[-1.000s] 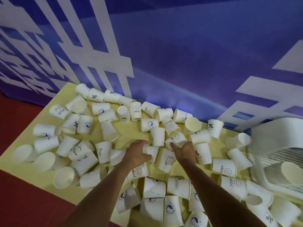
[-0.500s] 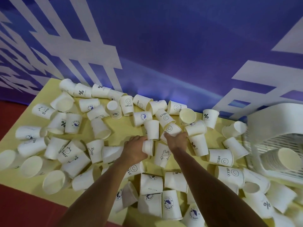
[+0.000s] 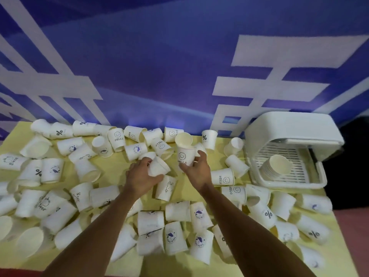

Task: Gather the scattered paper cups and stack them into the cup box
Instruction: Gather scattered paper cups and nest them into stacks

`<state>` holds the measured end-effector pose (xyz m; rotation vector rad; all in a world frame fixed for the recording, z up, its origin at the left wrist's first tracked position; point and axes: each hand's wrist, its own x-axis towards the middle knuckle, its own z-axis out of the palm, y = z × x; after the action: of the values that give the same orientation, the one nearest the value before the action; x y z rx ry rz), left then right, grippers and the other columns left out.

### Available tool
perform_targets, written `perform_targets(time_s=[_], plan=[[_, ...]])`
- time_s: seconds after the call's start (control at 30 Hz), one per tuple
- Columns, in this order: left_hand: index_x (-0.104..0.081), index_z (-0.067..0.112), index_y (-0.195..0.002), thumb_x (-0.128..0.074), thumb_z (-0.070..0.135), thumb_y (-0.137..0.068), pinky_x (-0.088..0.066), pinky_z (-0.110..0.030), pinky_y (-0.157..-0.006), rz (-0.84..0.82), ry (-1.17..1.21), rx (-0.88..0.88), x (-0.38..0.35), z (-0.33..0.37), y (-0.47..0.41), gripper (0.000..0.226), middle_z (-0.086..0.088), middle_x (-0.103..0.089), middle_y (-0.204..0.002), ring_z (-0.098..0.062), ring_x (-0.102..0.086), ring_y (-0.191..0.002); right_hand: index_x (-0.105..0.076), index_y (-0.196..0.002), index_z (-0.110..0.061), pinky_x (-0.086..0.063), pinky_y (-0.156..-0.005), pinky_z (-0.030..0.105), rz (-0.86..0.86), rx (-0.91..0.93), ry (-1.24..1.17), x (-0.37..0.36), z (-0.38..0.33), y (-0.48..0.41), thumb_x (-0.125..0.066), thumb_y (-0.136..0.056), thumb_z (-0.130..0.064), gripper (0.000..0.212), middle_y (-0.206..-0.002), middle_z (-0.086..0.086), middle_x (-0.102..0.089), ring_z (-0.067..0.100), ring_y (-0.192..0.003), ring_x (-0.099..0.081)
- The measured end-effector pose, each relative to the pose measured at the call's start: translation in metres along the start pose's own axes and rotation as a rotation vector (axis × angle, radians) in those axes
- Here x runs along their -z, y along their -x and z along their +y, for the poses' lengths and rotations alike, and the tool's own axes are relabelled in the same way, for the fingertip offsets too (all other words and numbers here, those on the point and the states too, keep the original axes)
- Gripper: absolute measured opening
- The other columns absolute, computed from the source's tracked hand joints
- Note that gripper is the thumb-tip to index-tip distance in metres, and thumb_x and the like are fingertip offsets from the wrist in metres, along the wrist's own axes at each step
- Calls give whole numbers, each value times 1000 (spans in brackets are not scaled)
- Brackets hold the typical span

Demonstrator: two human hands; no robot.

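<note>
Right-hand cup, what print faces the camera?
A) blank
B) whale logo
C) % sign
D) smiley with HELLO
D: the paper cup gripped upright in the right hand shows a smiley face above the word HELLO.

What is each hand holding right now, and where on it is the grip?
The left hand grips a tilted paper cup around its side wall. The right hand holds an upright HELLO cup by its lower side wall.
</note>
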<state>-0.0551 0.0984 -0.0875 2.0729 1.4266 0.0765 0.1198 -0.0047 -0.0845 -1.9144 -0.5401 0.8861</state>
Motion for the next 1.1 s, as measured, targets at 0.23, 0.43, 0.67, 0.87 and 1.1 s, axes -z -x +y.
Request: perform_targets(time_s=[0.23,0.43,0.67,0.87,1.1], plan=[[-53,22,-121,-80,50,-65,-49,-42,-90,-71,146,-111,-33,91,15,68,3,-63,-115,-24,-56,-107,-37,-135,-40,-54,-92,32,206,192,-32,105,12,20,-85,-71,-30,80,-126,-11,-60,8,-112,-61],[-53,17,-121,-83,32,-70,-46,-31,-79,-165,246,-180,-66,150,29,61,2,-61,-113,-18,-58,-99,-43,-132,-34,-56,-92,35,547,202,-53,209,32,34,-82,-71,-25,73,-126,-8,-56,11,-111,-60],[-50,18,-126,-83,30,-74,-42,-26,-81,-195,295,-208,-85,196,44,63,4,-59,-114,-16,-56,-104,-43,-127,-25,-52,-92,42,619,179,28,262,55,25,-82,-72,-24,67,-120,-4,-59,20,-110,-60],[-50,18,-126,-84,32,-72,-43,-27,-83,-179,289,-197,-95,203,53,65,4,-60,-115,-16,-57,-104,-45,-132,-21,-49,-93,39,567,154,156,266,70,13,-83,-74,-26,69,-125,1,-65,27,-114,-60],[-50,20,-122,-83,35,-72,-44,-26,-81,-155,299,-182,-96,204,56,61,5,-60,-115,-15,-57,-104,-46,-132,-20,-53,-91,43,505,127,188,266,79,7,-84,-75,-28,68,-124,3,-65,27,-112,-61]])
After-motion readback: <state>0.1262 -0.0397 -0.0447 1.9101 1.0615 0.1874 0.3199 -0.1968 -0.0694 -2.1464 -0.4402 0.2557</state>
